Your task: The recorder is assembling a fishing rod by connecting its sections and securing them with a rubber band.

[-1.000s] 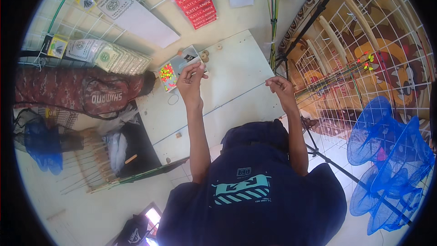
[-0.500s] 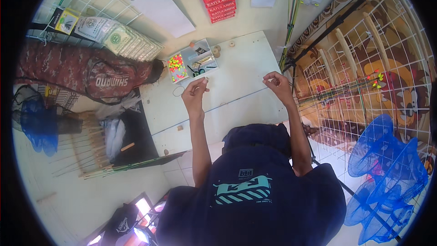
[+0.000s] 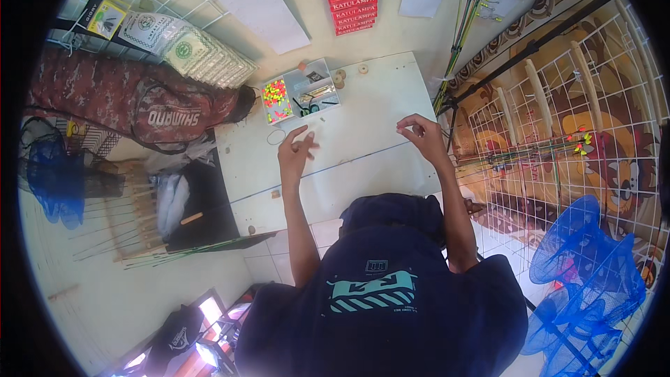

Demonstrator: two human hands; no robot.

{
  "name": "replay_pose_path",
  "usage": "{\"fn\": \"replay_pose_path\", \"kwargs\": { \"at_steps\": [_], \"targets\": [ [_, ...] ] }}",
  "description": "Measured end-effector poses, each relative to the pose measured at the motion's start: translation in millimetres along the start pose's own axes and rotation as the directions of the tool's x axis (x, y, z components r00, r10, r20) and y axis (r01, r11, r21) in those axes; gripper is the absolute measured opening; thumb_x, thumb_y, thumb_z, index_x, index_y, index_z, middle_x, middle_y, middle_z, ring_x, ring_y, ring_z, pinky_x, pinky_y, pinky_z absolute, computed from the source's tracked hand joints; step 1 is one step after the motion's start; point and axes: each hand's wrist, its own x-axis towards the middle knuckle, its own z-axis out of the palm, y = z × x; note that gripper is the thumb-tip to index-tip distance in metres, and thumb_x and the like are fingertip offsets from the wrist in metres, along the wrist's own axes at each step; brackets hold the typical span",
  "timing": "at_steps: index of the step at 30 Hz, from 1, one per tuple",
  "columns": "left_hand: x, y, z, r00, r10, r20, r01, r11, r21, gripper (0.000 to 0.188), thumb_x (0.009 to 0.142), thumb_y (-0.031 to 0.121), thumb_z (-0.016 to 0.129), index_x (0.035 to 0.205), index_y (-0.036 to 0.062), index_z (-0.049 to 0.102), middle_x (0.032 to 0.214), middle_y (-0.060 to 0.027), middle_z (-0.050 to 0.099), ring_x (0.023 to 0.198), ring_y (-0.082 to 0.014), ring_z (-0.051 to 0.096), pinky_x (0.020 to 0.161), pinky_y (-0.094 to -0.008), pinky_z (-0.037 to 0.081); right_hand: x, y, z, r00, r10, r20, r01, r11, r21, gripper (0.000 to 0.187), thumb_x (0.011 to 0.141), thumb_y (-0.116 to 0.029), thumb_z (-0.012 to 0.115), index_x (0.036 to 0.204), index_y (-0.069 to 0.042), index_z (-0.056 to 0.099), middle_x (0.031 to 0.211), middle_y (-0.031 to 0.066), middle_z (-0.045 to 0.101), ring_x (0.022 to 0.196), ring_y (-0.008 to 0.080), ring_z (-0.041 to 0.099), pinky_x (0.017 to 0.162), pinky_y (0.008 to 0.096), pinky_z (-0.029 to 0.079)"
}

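Note:
My left hand hovers over the white table, just in front of a compartment box, with its fingers apart and nothing visible in them. Thumb and forefinger of my right hand meet in a pinch above the table's right part; anything between them is too small to make out. The white compartment box holds many small red and yellow-green pieces in its left section. Small dark and pale items lie in its other sections. A thin ring-shaped loop rests on the table beside my left hand.
Small wooden spools stand behind the box, and a small tan block lies near the front. A camouflage rod bag is at the left. Thin rods stand at the back right. Blue nets hang at the right.
The fingers of my left hand have gone from a pinch to spread apart, and the hand is slightly lower. My right hand stays pinched. The whole view has shifted slightly.

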Motion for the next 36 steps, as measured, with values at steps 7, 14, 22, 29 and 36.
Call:
{"fn": "replay_pose_path", "kwargs": {
  "at_steps": [7, 14, 22, 29, 36],
  "targets": [
    [-15.7, 55.8, 67.9, 0.810, 0.514, 0.281, -0.561, 0.820, 0.117, 0.062, 0.070, 0.020, 0.084, 0.126, 0.0135, 0.059, 0.128, -0.0089, 0.056, 0.105, -0.0216, 0.059, 0.090, -0.0346, 0.047, -6.3, -8.1, 5.1, 1.000, 0.016, 0.027, -0.022, 0.965, 0.263, 0.011, 0.082, -0.008, 0.073, 0.089, -0.003, 0.066, 0.081, -0.0003, 0.070, 0.058, 0.0020, 0.047, 0.054, 0.0192, 0.033],
    [-11.7, 73.6, 116.8, 0.672, 0.535, 0.513, -0.583, 0.809, -0.080, 0.040, 0.073, 0.016, 0.081, 0.110, 0.0073, 0.068, 0.099, -0.0104, 0.067, 0.090, -0.0228, 0.063, 0.081, -0.0336, 0.049, -13.6, -15.5, -6.0, 0.993, 0.053, 0.103, -0.101, 0.829, 0.551, 0.013, 0.086, -0.004, 0.068, 0.091, -0.002, 0.056, 0.084, 0.0049, 0.069, 0.079, 0.0083, 0.063, 0.074, 0.0219, 0.048],
    [-15.5, 72.7, 129.5, 0.670, 0.605, 0.429, -0.615, 0.777, -0.136, 0.018, 0.077, 0.010, 0.076, 0.094, 0.0031, 0.073, 0.086, -0.0092, 0.072, 0.068, -0.0163, 0.065, 0.063, -0.0271, 0.051, -21.7, -15.5, -18.6, 0.989, 0.112, 0.095, -0.146, 0.808, 0.571, 0.016, 0.090, -0.008, 0.067, 0.098, -0.004, 0.054, 0.083, 0.0025, 0.068, 0.078, 0.0048, 0.059, 0.072, 0.0212, 0.045],
    [-8.3, 69.7, 118.5, 0.745, 0.472, 0.471, -0.500, 0.863, -0.074, 0.016, 0.078, 0.010, 0.076, 0.091, 0.0012, 0.073, 0.086, -0.0086, 0.072, 0.073, -0.0149, 0.067, 0.071, -0.0283, 0.052, -22.8, -25.8, -19.1, 0.998, 0.069, 0.004, -0.062, 0.873, 0.483, 0.018, 0.089, -0.011, 0.068, 0.102, -0.004, 0.058, 0.080, 0.0005, 0.069, 0.070, -0.0001, 0.052, 0.062, 0.0166, 0.036],
    [-4.9, 66.5, 110.0, 0.762, 0.446, 0.470, -0.449, 0.886, -0.113, 0.016, 0.081, 0.012, 0.075, 0.093, 0.0006, 0.071, 0.083, -0.0076, 0.071, 0.073, -0.0136, 0.067, 0.073, -0.0267, 0.052, -22.3, -22.5, -22.3, 0.997, 0.075, -0.029, -0.057, 0.911, 0.409, 0.016, 0.084, -0.012, 0.072, 0.094, -0.005, 0.062, 0.080, -0.0040, 0.067, 0.061, -0.0007, 0.038, 0.056, 0.0173, 0.028]
  ]
}}
